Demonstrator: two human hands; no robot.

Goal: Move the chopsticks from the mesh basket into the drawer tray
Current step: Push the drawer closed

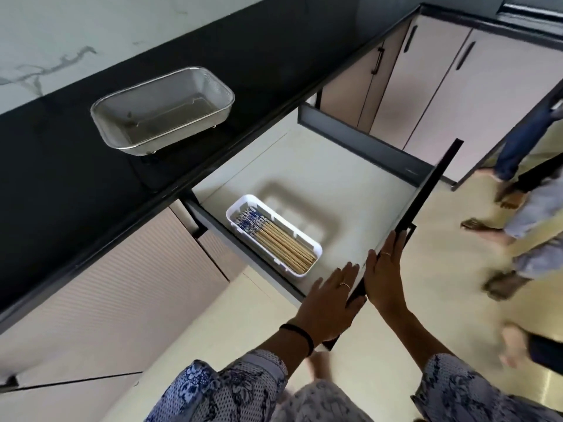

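The metal mesh basket stands on the black countertop with nothing in it. Below, the drawer is pulled out. A white tray lies near its left side and holds several wooden chopsticks with blue-and-white ends. My left hand lies with straight fingers against the inner side of the drawer's dark front panel. My right hand presses flat on the panel's outer face, fingers extended upward.
Beige cabinet doors with black handles line the far corner. Other people's legs and feet stand on the cream floor at the right. More cabinet fronts sit under the counter at the left.
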